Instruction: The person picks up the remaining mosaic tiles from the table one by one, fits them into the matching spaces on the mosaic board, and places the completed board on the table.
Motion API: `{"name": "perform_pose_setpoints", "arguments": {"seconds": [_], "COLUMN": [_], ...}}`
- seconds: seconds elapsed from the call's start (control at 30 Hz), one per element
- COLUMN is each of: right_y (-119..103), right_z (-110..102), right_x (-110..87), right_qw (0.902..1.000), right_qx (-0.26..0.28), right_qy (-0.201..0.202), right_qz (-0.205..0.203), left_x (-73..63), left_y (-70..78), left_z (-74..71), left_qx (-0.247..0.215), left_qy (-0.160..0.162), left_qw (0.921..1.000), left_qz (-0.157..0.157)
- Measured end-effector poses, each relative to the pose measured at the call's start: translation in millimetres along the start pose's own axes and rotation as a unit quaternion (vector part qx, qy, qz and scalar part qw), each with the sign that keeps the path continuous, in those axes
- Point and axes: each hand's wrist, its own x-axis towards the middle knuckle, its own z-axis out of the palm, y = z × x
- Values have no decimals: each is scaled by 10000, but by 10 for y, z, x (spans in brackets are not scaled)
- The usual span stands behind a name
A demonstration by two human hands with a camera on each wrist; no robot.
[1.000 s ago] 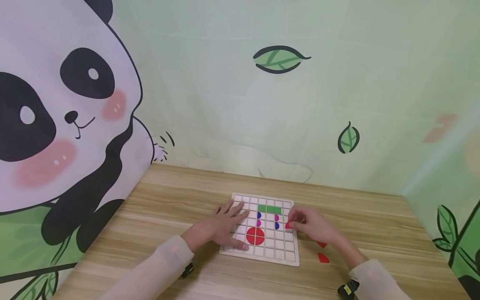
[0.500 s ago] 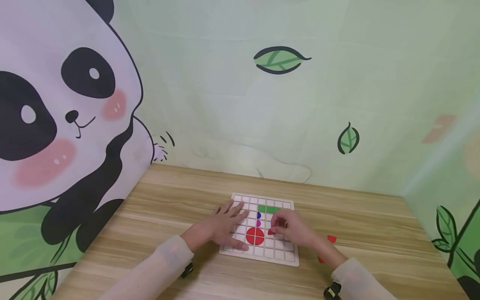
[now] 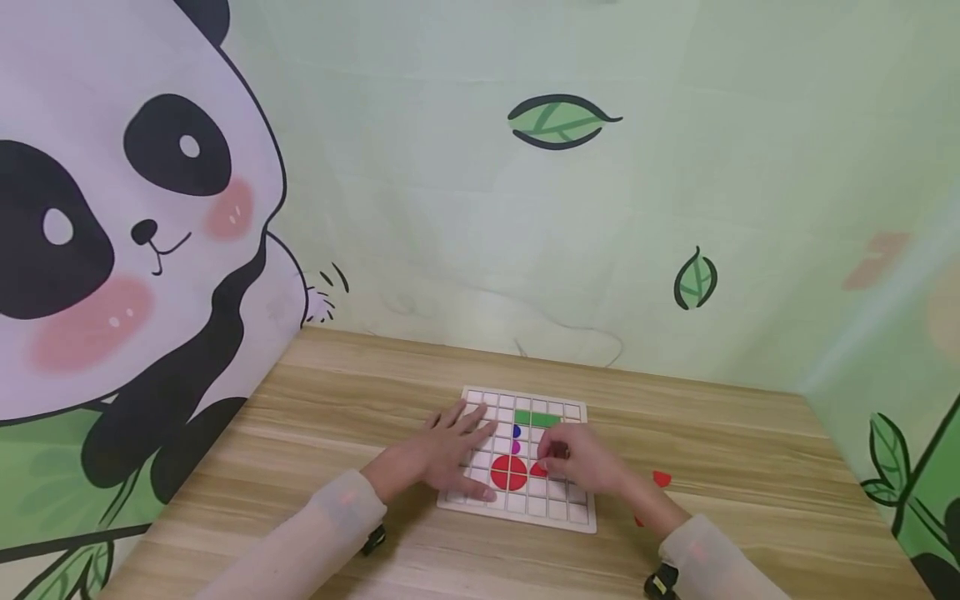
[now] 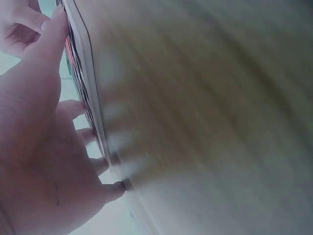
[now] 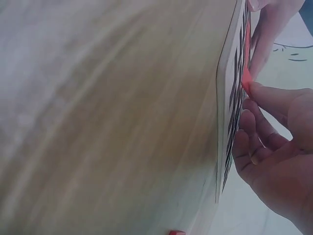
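Observation:
A white gridded board (image 3: pixel 517 520) lies on the wooden table. My left hand (image 3: pixel 452 454) rests spread on its left part, fingers straight. Between thumb and fingers, my right hand (image 3: pixel 588 458) pinches a red quarter-circle piece (image 3: pixel 537 469) over the grid, just right of a red circle (image 3: pixel 509 472) made of quarter pieces. The right wrist view shows that red piece (image 5: pixel 246 81) tilted against the board's face. Green pieces (image 3: pixel 534 417) lie in the upper rows, with a blue half-circle (image 3: pixel 517 432) and a magenta half-circle (image 3: pixel 516 447) below. The right hand hides the squares beneath it.
On the table right of the board lies a loose red piece (image 3: pixel 662 479). Another red piece (image 3: pixel 639 522) shows partly beside the right forearm. A panda-printed backdrop (image 3: pixel 465 208) stands behind the table.
My right hand has moved left from the board's right edge with the red piece, then lowered it beside the red circle. The left hand has stayed in place.

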Motion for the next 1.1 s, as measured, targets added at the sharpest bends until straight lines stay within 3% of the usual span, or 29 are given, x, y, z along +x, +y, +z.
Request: {"name": "perform_pose_setpoints", "arguments": {"seconds": [0.37, 0.53, 0.8, 1.1], "right_y": [7, 8, 231, 554], "right_z": [35, -59, -481, -767], "right_x": [10, -58, -358, -793], "right_qw": [9999, 9998, 9979, 9961], "right_qx": [-144, -40, -136, -370], "right_qy": [14, 177, 451, 657], "right_qz": [-21, 29, 455, 467], "left_x": [-20, -13, -4, -5], "left_y": [1, 4, 3, 4], "left_z": [11, 2, -12, -15], "left_qx": [-8, -55, -52, -80], "left_qy": [-39, -104, -73, -49], "left_qw": [10000, 9999, 10000, 10000], "left_qz": [16, -19, -20, -6]}}
